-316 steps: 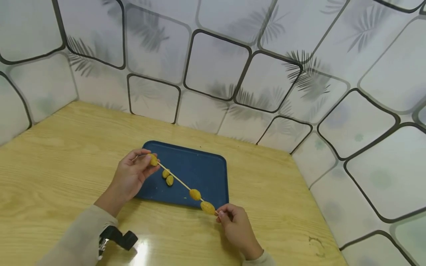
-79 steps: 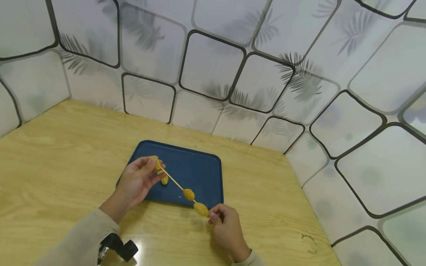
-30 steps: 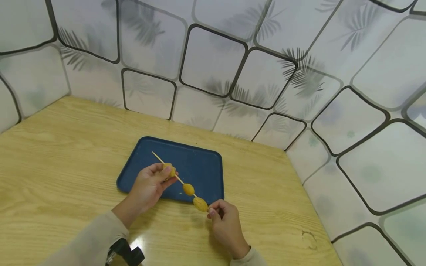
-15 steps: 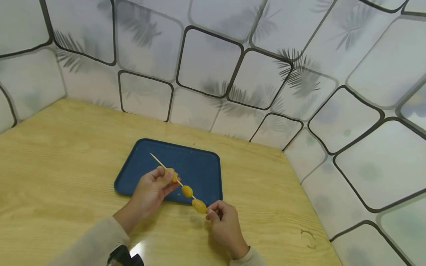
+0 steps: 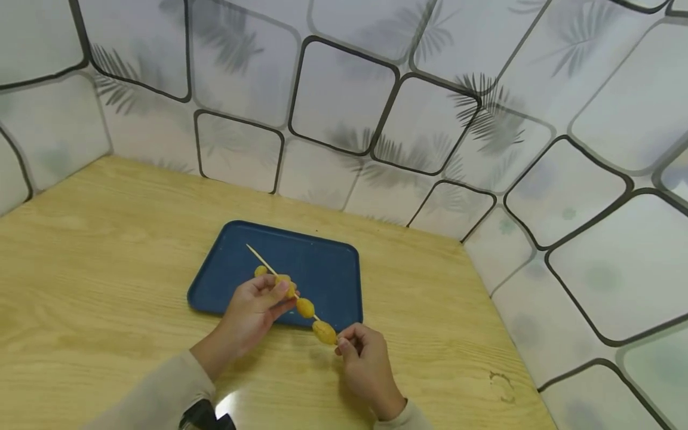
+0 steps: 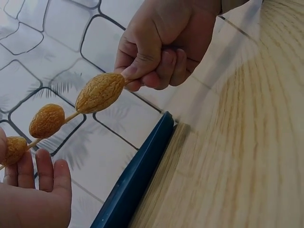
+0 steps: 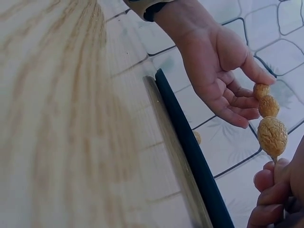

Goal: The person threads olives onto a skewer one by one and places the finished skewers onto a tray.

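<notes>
We've got a thin wooden stick (image 5: 261, 258) held btwn both hands, running on a slant over the near part of a blue tray (image 5: 328, 263), w/ wrinkled yellow pieces threaded on it. R hand (image 5: 367, 364) pinches the stick's near end btwn thumb & forefinger, other fingers curled in. Right by those fingers sits the big piece (image 5: 324, 332), the largest we see; then a short bit of bare stick, then the middle piece (image 5: 305, 308), which is smaller & rounder. L hand (image 5: 255, 313) grips the third piece (image 6: 15, 149) btwn thumb & fingers; we see the stick pass thru it & stick out past the hand, pointed tip up over the tray's left half. Left wrist view gives us a bit of stick btwn third & middle pieces too, so those two are apart.

Loose piece (image 5: 260, 271) lies on the tray, just beyond the L hand, partly hidden by it. Tray's flat on a wood-grain bench (image 5: 107, 269), patterned wall (image 5: 344, 98) behind w/ dark outlines & grey leaves. Beige sleeve (image 5: 166, 382) on the L arm, black gadget (image 5: 204, 416) at its cuff, cut off by the frame's bottom edge.
</notes>
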The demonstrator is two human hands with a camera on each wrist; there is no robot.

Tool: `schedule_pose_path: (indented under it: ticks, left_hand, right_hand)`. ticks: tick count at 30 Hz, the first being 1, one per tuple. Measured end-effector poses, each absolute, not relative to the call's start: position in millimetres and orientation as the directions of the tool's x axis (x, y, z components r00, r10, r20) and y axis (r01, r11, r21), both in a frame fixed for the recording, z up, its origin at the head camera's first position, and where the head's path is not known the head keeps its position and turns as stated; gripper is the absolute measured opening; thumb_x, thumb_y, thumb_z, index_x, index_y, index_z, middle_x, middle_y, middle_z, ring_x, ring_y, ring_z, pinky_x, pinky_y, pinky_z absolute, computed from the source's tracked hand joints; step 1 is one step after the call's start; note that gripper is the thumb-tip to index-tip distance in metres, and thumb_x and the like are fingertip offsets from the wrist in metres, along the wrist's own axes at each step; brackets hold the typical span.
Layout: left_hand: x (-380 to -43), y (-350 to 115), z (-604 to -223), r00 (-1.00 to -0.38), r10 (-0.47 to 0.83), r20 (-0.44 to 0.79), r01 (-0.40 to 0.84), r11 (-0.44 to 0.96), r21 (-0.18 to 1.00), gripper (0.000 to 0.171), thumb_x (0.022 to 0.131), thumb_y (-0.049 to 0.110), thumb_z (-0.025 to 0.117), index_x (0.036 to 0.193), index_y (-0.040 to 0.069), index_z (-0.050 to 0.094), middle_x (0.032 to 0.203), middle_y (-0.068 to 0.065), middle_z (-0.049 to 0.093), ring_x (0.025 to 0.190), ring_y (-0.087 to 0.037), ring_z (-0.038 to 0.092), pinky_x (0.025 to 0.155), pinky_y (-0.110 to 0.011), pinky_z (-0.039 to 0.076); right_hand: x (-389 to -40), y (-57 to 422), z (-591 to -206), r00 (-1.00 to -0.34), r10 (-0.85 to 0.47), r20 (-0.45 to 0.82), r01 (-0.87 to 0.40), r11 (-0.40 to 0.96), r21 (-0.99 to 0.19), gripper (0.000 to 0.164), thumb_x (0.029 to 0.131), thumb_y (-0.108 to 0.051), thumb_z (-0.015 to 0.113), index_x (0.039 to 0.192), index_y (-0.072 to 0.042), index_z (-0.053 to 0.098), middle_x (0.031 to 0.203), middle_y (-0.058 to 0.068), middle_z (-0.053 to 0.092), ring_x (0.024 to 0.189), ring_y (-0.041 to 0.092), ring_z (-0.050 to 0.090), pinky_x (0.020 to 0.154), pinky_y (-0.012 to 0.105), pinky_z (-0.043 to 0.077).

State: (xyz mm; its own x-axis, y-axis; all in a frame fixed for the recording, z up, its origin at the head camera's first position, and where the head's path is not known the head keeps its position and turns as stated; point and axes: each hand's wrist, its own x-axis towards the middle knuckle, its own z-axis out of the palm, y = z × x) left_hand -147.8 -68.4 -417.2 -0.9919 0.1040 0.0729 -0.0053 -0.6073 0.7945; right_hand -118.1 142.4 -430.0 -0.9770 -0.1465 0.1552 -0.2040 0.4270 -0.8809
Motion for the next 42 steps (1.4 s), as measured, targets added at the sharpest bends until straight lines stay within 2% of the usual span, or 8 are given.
schedule_pose_path:
  ticks: [10, 15, 19, 25, 29, 35, 42]
  left_hand:
    - [-144, -66, -412, -0.993, 0.114, 0.023, -0.045, -0.552, 0.833, 0.008, 0.099, -0.001, 0.052, 0.093, 0.005, 0.052, 0.091, -0.001, 0.060, 0.088, -0.013, 0.062, 0.086, -0.031, 0.054]
    - [-147, -70, -410, -0.994, 0.106, 0.008, -0.045, -0.490, 0.870, 0.002, 0.100, 0.000, 0.051, 0.098, 0.000, 0.051, 0.091, -0.001, 0.062, 0.087, -0.013, 0.064, 0.085, -0.034, 0.055]
    - [-151, -76, -410, -0.995, 0.099, -0.006, -0.045, -0.397, 0.917, 0.009, 0.099, 0.002, 0.054, 0.103, -0.006, 0.052, 0.094, -0.005, 0.065, 0.088, -0.014, 0.066, 0.086, -0.036, 0.056]
    - [-154, -84, -410, -0.989, 0.147, -0.008, -0.056, -0.323, 0.945, 0.014, 0.098, 0.006, 0.058, 0.108, -0.004, 0.055, 0.096, -0.004, 0.066, 0.089, -0.017, 0.065, 0.088, -0.038, 0.055]
    - [-158, -91, -410, -0.987, 0.161, -0.025, -0.067, -0.259, 0.964, 0.029, 0.100, 0.015, 0.058, 0.117, -0.007, 0.052, 0.108, -0.010, 0.062, 0.098, -0.024, 0.063, 0.087, -0.036, 0.056]
    - [-167, -103, -410, -0.992, 0.083, -0.097, -0.106, -0.118, 0.987, 0.043, 0.102, 0.025, 0.054, 0.130, -0.007, 0.046, 0.127, -0.022, 0.053, 0.111, -0.030, 0.057, 0.090, -0.031, 0.053]
    - [-174, -120, -412, -0.989, 0.032, -0.147, -0.139, 0.182, 0.973, 0.051, 0.099, 0.034, 0.057, 0.138, 0.002, 0.046, 0.143, -0.019, 0.043, 0.121, -0.038, 0.053, 0.102, -0.048, 0.044]
  right_hand:
    - [-117, 142, -427, -0.975, -0.142, 0.168, -0.212, 0.400, -0.892, 0.016, 0.089, 0.014, 0.057, 0.080, 0.002, 0.061, 0.073, 0.004, 0.062, 0.063, 0.016, 0.058, 0.051, 0.020, 0.046]
    - [-117, 140, -427, -0.974, -0.161, 0.157, -0.210, 0.402, -0.891, 0.015, 0.090, 0.012, 0.057, 0.081, 0.001, 0.062, 0.074, 0.005, 0.063, 0.064, 0.018, 0.059, 0.053, 0.020, 0.047]
    - [-118, 140, -426, -0.971, -0.188, 0.145, -0.210, 0.389, -0.897, 0.013, 0.091, 0.010, 0.057, 0.082, 0.003, 0.061, 0.075, 0.006, 0.063, 0.064, 0.016, 0.058, 0.054, 0.020, 0.047]
    - [-119, 147, -426, -0.977, -0.173, 0.125, -0.184, 0.384, -0.905, 0.012, 0.094, 0.005, 0.056, 0.084, 0.005, 0.062, 0.074, 0.007, 0.062, 0.060, 0.010, 0.053, 0.052, 0.020, 0.046]
    - [-121, 150, -424, -0.978, -0.161, 0.135, -0.185, 0.358, -0.915, 0.012, 0.095, 0.005, 0.056, 0.085, 0.005, 0.062, 0.075, 0.008, 0.063, 0.059, 0.009, 0.052, 0.050, 0.019, 0.045]
    - [-123, 154, -420, -0.986, -0.124, 0.112, -0.145, 0.300, -0.943, 0.011, 0.097, 0.005, 0.054, 0.089, 0.009, 0.060, 0.075, 0.009, 0.061, 0.056, 0.008, 0.050, 0.049, 0.017, 0.044]
    - [-124, 156, -417, -0.996, -0.056, 0.069, -0.079, 0.181, -0.980, 0.012, 0.097, 0.007, 0.050, 0.091, 0.017, 0.054, 0.073, 0.008, 0.056, 0.053, 0.008, 0.045, 0.048, 0.015, 0.040]
